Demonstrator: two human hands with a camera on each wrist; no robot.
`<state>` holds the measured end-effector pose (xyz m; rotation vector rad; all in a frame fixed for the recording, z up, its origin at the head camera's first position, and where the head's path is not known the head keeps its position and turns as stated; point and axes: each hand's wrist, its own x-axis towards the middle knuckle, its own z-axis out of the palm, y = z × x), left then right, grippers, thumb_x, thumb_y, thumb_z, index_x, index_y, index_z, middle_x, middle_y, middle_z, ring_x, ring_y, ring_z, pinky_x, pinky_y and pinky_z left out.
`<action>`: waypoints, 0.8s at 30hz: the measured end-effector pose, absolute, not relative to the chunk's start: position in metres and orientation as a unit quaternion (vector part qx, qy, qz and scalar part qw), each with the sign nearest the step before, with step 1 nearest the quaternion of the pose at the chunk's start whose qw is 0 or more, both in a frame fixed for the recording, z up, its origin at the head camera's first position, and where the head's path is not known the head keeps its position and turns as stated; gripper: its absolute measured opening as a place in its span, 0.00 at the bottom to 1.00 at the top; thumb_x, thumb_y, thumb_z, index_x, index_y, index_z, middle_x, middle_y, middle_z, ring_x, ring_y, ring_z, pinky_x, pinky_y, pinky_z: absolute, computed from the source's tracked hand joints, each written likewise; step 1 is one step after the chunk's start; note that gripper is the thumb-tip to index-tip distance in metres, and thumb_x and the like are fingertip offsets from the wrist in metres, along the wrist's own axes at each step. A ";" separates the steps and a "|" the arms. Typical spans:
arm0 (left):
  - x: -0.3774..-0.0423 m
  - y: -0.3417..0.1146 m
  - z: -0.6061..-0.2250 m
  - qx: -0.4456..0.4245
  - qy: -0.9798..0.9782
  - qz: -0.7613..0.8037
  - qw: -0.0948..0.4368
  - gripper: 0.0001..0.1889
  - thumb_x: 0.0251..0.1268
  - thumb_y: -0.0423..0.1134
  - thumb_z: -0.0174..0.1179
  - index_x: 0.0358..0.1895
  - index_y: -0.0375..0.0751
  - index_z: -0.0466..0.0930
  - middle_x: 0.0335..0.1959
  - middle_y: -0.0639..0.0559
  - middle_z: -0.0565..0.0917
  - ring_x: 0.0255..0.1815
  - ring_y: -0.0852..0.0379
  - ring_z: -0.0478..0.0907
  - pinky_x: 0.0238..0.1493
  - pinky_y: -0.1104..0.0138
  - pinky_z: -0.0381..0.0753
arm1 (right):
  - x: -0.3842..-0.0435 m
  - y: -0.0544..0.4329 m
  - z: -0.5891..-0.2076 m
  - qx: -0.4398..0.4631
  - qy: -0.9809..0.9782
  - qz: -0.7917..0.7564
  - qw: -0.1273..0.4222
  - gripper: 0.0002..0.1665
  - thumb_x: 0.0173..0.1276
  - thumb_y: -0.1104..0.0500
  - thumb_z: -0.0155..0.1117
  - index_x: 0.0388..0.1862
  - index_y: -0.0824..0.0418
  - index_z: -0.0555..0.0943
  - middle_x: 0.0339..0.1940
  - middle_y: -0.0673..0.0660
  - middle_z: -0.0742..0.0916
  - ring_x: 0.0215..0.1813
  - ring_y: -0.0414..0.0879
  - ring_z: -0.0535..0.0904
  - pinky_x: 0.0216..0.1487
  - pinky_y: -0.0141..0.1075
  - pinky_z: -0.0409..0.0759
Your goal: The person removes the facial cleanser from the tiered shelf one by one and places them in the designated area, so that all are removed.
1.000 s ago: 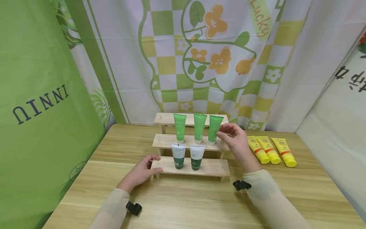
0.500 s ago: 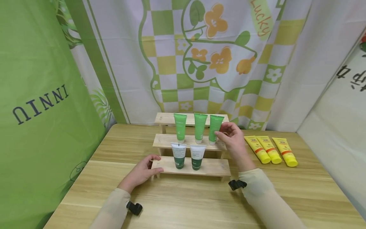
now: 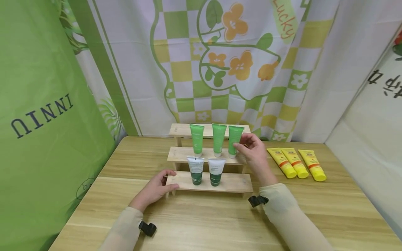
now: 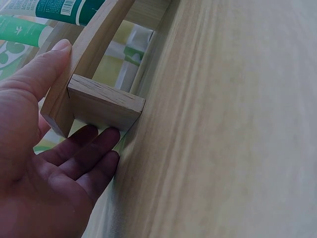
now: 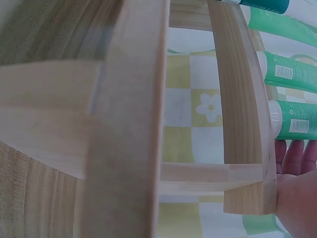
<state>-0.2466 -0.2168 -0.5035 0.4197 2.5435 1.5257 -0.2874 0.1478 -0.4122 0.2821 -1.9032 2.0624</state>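
Observation:
A three-step wooden display stand [image 3: 238, 184] stands on the table. My left hand [image 3: 154, 188] grips the left end of its lowest step. In the left wrist view the thumb [image 4: 49, 67] lies along the board while the fingers sit by the leg. On the middle step are a left green tube [image 3: 197, 137], a middle green tube [image 3: 218, 137] and a right green tube [image 3: 235, 134], all upright on their caps. My right hand [image 3: 255, 155] pinches the right one, thumb in front and fingers behind. Two white-and-dark-green tubes [image 3: 196, 170] stand on the lowest step.
Three yellow tubes [image 3: 295, 162] lie on the table to the right of the stand. Behind the table [image 3: 201, 223] hangs a patterned curtain [image 3: 188, 69]. Green cloth [image 3: 47, 146] borders the left side and white cloth [image 3: 370, 139] the right.
My right hand has shifted slightly left, its thumb reaching further across the front of the right green tube. My left hand stays on the stand's lowest step.

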 end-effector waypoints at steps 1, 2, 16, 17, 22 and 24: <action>-0.247 -0.217 -0.504 0.139 0.847 0.508 0.074 0.25 0.60 0.49 0.70 0.56 0.45 0.72 0.45 0.46 0.80 0.40 0.52 0.77 0.41 0.60 0.75 | -0.287 0.148 -0.412 0.099 -0.667 0.721 0.160 0.18 0.59 0.71 0.72 0.45 0.62 0.75 0.41 0.55 0.80 0.46 0.45 0.77 0.47 0.29 0.76; -0.247 -0.217 -0.504 0.139 0.846 0.509 0.074 0.25 0.60 0.49 0.70 0.56 0.45 0.72 0.45 0.46 0.80 0.40 0.52 0.77 0.41 0.60 0.75 | -0.287 0.148 -0.412 0.098 -0.668 0.721 0.159 0.18 0.59 0.70 0.72 0.45 0.62 0.75 0.41 0.55 0.80 0.46 0.45 0.77 0.47 0.29 0.76; -0.236 -0.210 -0.485 0.128 0.852 0.502 0.076 0.23 0.63 0.41 0.68 0.58 0.40 0.71 0.45 0.45 0.80 0.38 0.53 0.75 0.39 0.63 0.74 | -0.276 0.155 -0.408 0.094 -0.671 0.718 0.158 0.17 0.60 0.69 0.71 0.44 0.64 0.74 0.39 0.55 0.79 0.43 0.44 0.76 0.43 0.29 0.76; -0.238 -0.211 -0.490 0.127 0.852 0.502 0.074 0.23 0.63 0.41 0.68 0.58 0.40 0.71 0.45 0.45 0.80 0.38 0.53 0.74 0.39 0.63 0.74 | -0.275 0.156 -0.407 0.093 -0.672 0.718 0.158 0.17 0.61 0.69 0.71 0.44 0.64 0.74 0.39 0.55 0.79 0.43 0.44 0.76 0.43 0.29 0.77; -0.245 -0.215 -0.503 0.125 0.851 0.504 0.073 0.24 0.61 0.46 0.69 0.58 0.45 0.72 0.46 0.48 0.79 0.39 0.54 0.74 0.39 0.64 0.74 | -0.268 0.162 -0.407 0.092 -0.675 0.714 0.161 0.16 0.60 0.70 0.71 0.44 0.64 0.75 0.38 0.54 0.80 0.42 0.44 0.76 0.43 0.28 0.77; -0.246 -0.216 -0.503 0.126 0.850 0.505 0.076 0.25 0.61 0.48 0.70 0.58 0.47 0.72 0.46 0.47 0.80 0.38 0.54 0.75 0.38 0.63 0.74 | -0.266 0.165 -0.408 0.092 -0.677 0.713 0.161 0.16 0.60 0.70 0.71 0.43 0.64 0.75 0.38 0.54 0.80 0.42 0.43 0.76 0.42 0.28 0.77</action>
